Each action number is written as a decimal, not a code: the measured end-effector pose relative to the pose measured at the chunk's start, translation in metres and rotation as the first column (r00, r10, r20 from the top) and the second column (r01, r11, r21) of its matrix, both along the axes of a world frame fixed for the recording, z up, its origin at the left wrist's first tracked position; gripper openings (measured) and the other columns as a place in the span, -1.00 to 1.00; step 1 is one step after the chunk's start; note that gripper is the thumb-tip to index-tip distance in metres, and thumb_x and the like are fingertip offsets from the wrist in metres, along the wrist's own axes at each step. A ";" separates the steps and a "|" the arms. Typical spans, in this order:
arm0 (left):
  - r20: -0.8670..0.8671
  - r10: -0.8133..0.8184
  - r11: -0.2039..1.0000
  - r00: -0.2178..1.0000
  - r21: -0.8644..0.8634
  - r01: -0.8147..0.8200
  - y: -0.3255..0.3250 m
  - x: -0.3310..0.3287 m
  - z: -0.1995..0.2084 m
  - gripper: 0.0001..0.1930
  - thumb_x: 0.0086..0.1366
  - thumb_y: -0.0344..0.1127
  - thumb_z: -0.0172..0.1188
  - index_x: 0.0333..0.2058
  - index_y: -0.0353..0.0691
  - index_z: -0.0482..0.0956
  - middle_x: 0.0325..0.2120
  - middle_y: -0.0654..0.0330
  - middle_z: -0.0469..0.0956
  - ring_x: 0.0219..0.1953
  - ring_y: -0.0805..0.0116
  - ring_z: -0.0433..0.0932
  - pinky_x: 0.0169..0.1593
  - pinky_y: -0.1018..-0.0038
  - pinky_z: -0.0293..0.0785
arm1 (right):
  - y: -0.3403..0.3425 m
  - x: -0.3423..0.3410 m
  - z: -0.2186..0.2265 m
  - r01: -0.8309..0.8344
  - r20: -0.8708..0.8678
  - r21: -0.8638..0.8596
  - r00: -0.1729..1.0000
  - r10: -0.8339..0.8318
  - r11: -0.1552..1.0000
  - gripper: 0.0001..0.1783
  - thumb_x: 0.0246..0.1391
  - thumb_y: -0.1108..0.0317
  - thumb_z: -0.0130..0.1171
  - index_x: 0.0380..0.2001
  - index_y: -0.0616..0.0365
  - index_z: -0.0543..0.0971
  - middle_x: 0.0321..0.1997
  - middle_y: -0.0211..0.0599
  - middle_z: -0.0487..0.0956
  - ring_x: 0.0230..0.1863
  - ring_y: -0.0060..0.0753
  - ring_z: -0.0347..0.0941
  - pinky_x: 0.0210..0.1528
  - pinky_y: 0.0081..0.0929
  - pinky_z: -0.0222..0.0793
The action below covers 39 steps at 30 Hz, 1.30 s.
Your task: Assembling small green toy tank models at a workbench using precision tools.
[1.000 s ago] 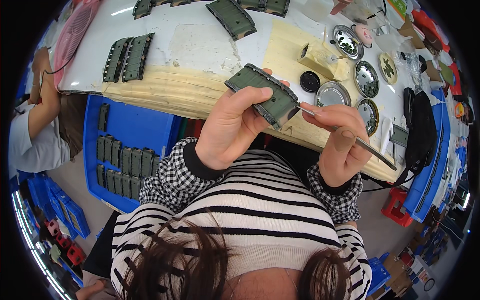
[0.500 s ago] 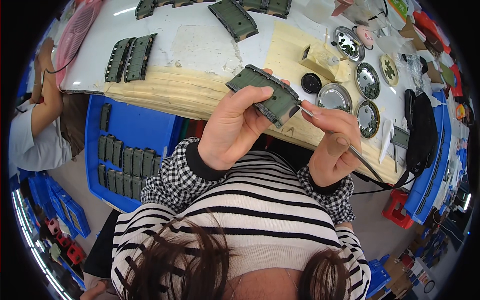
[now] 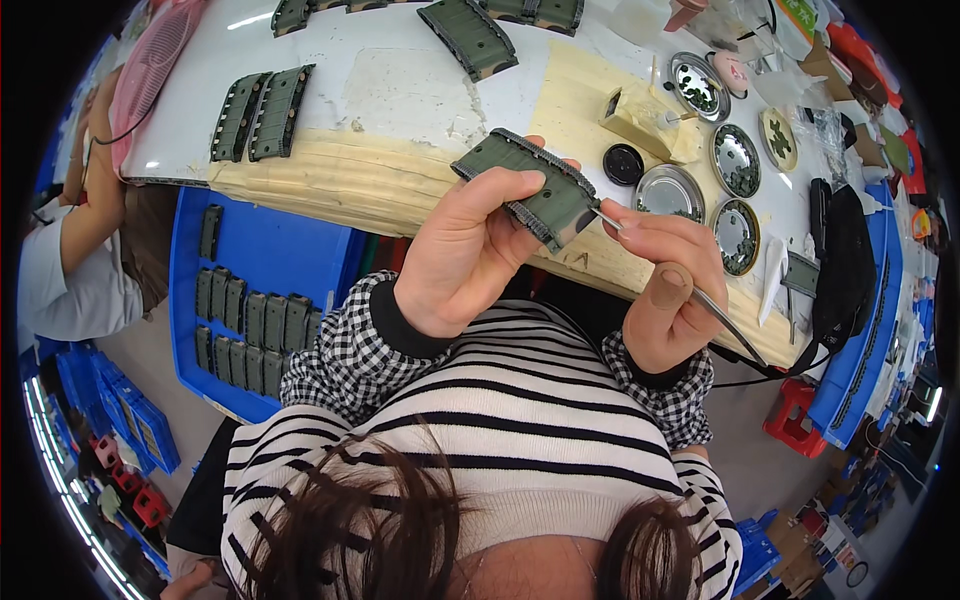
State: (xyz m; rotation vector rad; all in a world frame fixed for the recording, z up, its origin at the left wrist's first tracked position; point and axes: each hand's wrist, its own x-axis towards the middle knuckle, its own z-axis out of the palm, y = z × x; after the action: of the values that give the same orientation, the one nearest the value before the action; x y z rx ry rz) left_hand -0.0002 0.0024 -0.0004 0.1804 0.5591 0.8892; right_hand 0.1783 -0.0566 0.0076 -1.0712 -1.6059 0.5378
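My left hand is closed round a dark green camouflage model part with ridged, track-like long edges, held tilted above the table's front edge. The thumb presses on its upper face and the other fingers are behind it. My right hand pinches a slim metal tool, whose tip meets the part's right-hand corner. From the lower side of that hand trails a dark cord-like length; whether it joins the tool is hidden by the fingers. A tan bandage wraps the right thumb.
Similar green parts lie at the table's left and far edge. Right of my hands are round metal dishes with small green pieces, a black lid and a yellowish block. A blue bin holds several parts. Another person's arm is at left.
My hands and the part have barely moved, and the tool tip stays at the same corner. My right thumb has shifted slightly. At left, the other person's arm has moved.
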 end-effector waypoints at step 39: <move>0.115 -0.151 0.988 0.982 0.059 0.145 0.001 -0.007 0.001 -0.56 0.28 -0.44 0.03 0.14 -0.33 0.26 -0.01 0.06 0.41 0.12 0.26 0.40 0.09 0.29 0.50 | 0.003 0.017 0.043 -0.242 0.263 0.010 0.937 0.231 0.970 -0.71 -0.13 0.51 0.29 -0.23 0.28 0.60 -0.12 -0.08 0.58 -0.19 -0.22 0.58 -0.24 -0.46 0.52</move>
State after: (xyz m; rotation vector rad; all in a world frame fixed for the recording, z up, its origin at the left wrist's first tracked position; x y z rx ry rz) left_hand -0.0075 0.0033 0.0003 0.2106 0.4067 0.7646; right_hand 0.1949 -0.0539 0.0508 -0.9515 -1.9863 0.5348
